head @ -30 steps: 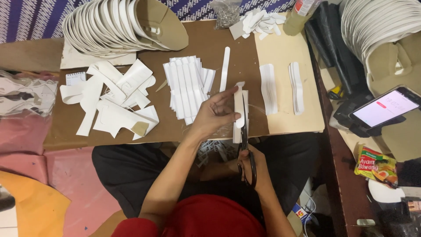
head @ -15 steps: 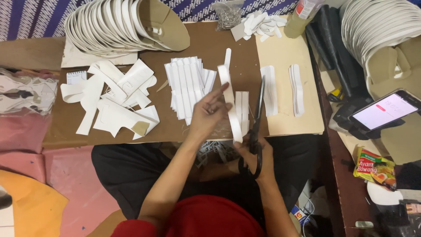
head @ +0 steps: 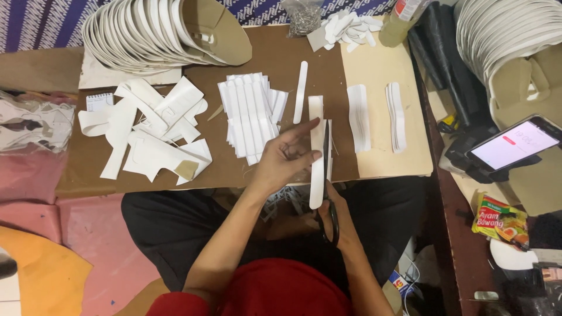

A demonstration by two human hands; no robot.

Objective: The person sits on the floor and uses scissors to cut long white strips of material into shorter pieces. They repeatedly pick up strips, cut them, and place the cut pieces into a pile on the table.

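Brown board, white strip lengthwise away.

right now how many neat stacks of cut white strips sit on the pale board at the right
2. One stack lies nearer the scissors; the other stack sits toward the pale board right edge. More may be hidden under the left hand.

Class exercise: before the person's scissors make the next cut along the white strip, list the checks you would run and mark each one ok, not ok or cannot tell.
1. Left hand grips the white strip: ok.
2. Right hand holds the scissors by the handles: ok.
3. Scissor blades lie along the strip's right edge: ok.
4. Left fingertips away from the blades: cannot tell, they sit close.
5. Stack of cut strips lies apart from the cut: ok.
6. A cutting line marked on the strip: cannot tell.
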